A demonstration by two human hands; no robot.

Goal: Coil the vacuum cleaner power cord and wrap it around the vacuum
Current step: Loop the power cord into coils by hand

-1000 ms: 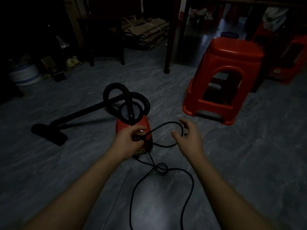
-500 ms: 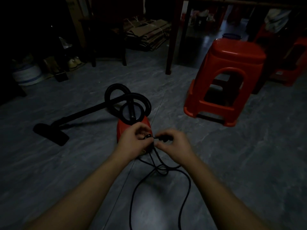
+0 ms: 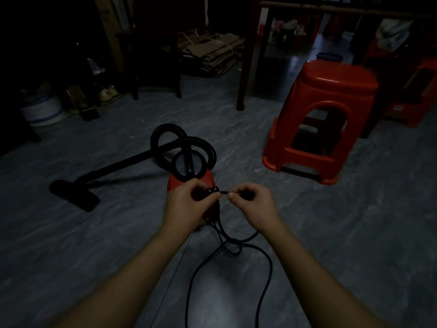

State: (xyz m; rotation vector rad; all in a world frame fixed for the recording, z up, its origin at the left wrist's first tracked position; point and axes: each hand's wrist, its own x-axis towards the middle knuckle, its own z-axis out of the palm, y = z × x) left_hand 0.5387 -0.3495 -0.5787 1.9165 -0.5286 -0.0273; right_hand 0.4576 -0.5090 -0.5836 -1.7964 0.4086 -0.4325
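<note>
A small red vacuum cleaner (image 3: 208, 179) with a black lid stands on the grey floor at the centre. Its black hose (image 3: 165, 136) loops behind it. My left hand (image 3: 186, 204) is closed on the plug (image 3: 212, 190) of the black power cord (image 3: 264, 275), just in front of the vacuum. My right hand (image 3: 254, 204) pinches the cord right beside the plug. The cord hangs down from both hands and lies in loose loops on the floor toward me.
The vacuum's black wand and floor nozzle (image 3: 73, 194) lie to the left. A red plastic stool (image 3: 326, 119) stands at the right, a wooden table leg (image 3: 244, 67) behind, flattened cardboard (image 3: 212, 53) and a white-blue basket (image 3: 42, 110) at the back.
My right hand came in from an open reach at the right and closed on the cord beside the plug. The left hand kept its hold near the vacuum's top.
</note>
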